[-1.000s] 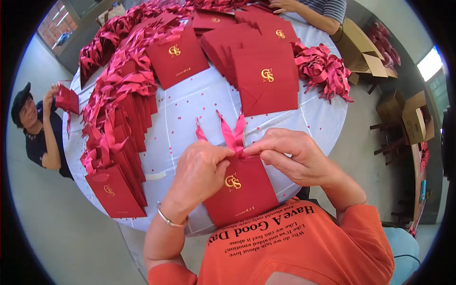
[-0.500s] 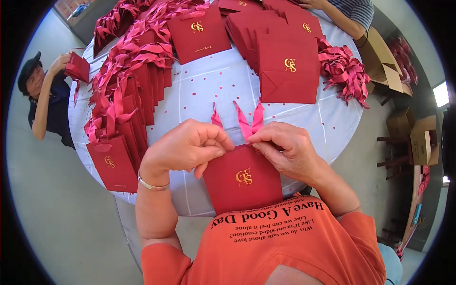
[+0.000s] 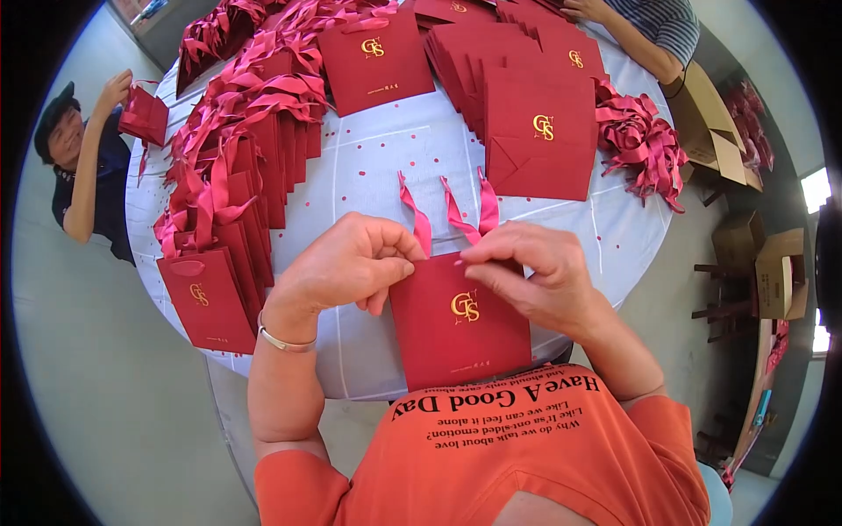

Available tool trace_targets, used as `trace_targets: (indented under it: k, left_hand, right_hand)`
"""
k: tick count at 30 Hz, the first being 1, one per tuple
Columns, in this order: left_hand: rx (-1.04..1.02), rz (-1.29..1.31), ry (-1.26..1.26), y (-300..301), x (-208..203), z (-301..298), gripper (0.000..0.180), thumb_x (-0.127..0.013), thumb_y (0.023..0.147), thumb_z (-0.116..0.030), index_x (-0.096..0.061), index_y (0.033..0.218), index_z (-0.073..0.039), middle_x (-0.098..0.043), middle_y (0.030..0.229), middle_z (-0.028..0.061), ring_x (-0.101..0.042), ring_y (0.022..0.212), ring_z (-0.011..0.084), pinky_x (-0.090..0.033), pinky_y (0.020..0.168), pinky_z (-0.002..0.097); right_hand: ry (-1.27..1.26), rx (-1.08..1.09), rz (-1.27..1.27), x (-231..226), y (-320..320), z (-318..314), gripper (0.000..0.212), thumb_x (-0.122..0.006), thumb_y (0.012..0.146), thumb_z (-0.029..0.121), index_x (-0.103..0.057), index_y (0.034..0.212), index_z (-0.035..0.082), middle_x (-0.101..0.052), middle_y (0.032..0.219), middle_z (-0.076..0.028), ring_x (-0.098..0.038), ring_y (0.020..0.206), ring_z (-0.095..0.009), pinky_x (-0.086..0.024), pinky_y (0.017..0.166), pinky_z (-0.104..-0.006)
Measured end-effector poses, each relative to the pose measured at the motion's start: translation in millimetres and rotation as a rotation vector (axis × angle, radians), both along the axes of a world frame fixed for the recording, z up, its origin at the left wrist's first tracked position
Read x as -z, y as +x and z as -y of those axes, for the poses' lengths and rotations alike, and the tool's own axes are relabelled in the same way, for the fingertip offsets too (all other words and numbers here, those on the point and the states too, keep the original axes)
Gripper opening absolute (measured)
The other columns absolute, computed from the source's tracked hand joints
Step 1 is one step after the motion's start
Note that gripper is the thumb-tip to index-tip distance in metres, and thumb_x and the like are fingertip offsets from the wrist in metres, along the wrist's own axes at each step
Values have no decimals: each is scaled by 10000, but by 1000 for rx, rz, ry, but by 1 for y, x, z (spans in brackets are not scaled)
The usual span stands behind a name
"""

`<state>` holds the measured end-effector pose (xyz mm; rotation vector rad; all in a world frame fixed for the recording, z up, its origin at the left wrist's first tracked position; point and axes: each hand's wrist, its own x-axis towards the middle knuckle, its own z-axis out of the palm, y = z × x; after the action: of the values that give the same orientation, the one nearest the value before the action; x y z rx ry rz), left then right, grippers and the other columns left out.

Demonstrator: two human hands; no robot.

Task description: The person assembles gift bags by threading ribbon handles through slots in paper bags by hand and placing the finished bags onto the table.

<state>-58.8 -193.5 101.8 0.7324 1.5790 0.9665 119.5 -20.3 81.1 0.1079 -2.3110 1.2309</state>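
Note:
A dark red paper gift bag [image 3: 460, 337] with a gold emblem lies flat at the table's near edge, against my shirt. Pink ribbon ends [image 3: 465, 219] rise past its top edge. My left hand [image 3: 368, 263] is closed in a pinch at the bag's upper left corner, beside one ribbon strand [image 3: 416, 215]. Thumb and forefinger of my right hand [image 3: 535, 267] come together at the middle of the top edge, on a small pink ribbon tip. Fingers partly hide how the ribbon passes through the bag.
A long row of red bags with ribbon handles [image 3: 224, 298] curves along the left. Flat bags without visible handles [image 3: 539, 131] are stacked ahead, beside a heap of loose ribbons [image 3: 645, 149]. Two people work at the white-covered table [image 3: 377, 188]. Cardboard boxes [image 3: 781, 272] stand at right.
The bag appears slightly further right, and its ribbon ends stand higher. My right fingers have loosened a little at the top edge. The person at left has raised a small red bag's ribbon.

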Motion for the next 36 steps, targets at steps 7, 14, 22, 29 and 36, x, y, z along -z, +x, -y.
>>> trace_targets:
  k: [7,14,22,29,36]
  left_hand:
    - [128,-26,-40,-1,1,-2,89,-561,918,-23,-634,930,27,-597,672,2,-481,408,45,-347,393,214]
    - [156,59,-15,-8,5,-2,112,-549,936,-43,-625,954,38,-572,661,-4,-459,410,41,-344,397,211]
    - [165,143,26,-6,4,0,131,-568,949,-64,-637,986,42,-570,671,-6,-457,411,39,-351,397,204]
    - [120,94,25,-1,3,-2,122,-564,950,-46,-651,984,32,-599,676,-4,-468,411,44,-353,393,206]
    - [84,4,24,6,6,-4,123,-552,944,-35,-661,949,23,-606,654,4,-497,416,61,-368,402,222]
  right_hand:
    - [-41,7,-42,22,3,17,186,-778,730,-30,-707,892,27,-647,817,-83,-639,727,-214,-507,593,-297]
    - [35,11,-38,26,-1,18,186,-769,734,-28,-707,898,32,-642,807,-88,-631,719,-218,-502,591,-313]
    - [191,39,-125,19,-4,22,213,-786,701,1,-694,889,41,-645,801,-74,-638,686,-229,-510,579,-324]
    - [375,40,-172,14,-8,29,288,-790,653,-28,-674,906,45,-640,782,-72,-634,655,-231,-506,552,-326]
    - [557,87,-194,11,-9,35,156,-705,694,30,-633,832,34,-597,797,-80,-618,687,-231,-513,603,-341]
